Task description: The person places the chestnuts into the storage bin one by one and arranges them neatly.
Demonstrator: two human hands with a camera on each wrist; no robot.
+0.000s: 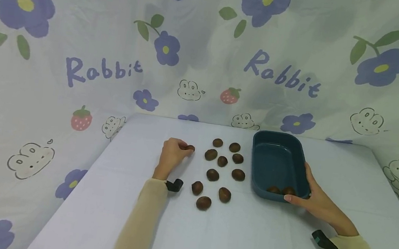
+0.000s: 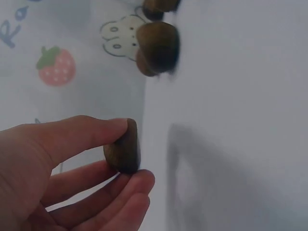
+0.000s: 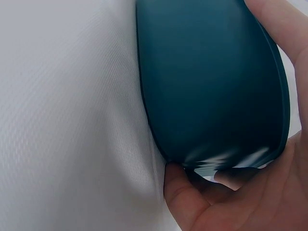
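My left hand [image 1: 173, 154] pinches a brown chestnut [image 1: 190, 147] between thumb and fingers, at the left of the loose chestnuts. The left wrist view shows this chestnut [image 2: 124, 153] at the thumb tip, with its side turned to the camera. My right hand [image 1: 323, 206] grips the near right corner of a dark teal rectangular dish [image 1: 275, 151], thumb along the near side. From the right wrist, the dish wall [image 3: 207, 86] fills much of the view. Inside the dish, two chestnuts [image 1: 289, 190] lie against the near end.
Several loose chestnuts [image 1: 212, 174] are scattered over the white tabletop [image 1: 245, 240] between my left hand and the dish. Behind the table hangs a cloth [image 1: 202, 45] printed with flowers and rabbits. Black straps with small devices [image 1: 175, 185] sit at both wrists.
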